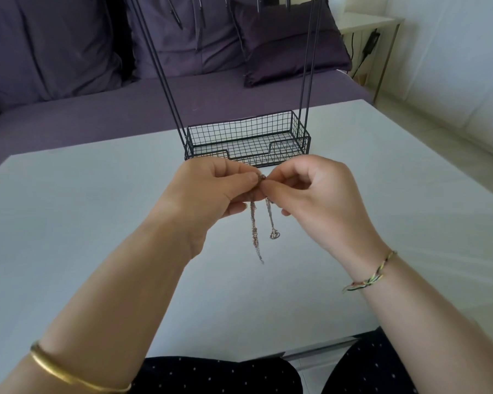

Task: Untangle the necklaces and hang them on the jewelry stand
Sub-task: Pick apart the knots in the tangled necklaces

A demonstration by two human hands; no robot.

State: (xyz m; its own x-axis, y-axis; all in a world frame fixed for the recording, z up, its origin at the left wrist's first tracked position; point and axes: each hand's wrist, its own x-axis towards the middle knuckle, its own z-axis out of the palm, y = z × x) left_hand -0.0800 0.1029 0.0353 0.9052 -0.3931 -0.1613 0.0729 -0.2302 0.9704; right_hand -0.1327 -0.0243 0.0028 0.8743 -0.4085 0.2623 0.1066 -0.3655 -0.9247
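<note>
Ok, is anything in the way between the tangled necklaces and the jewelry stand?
Nothing visible. The left hand and right hand pinch the tangled necklaces right in front of the basket of the jewelry stand. The stand's top is cropped, so its hanging bar cannot be checked.
</note>
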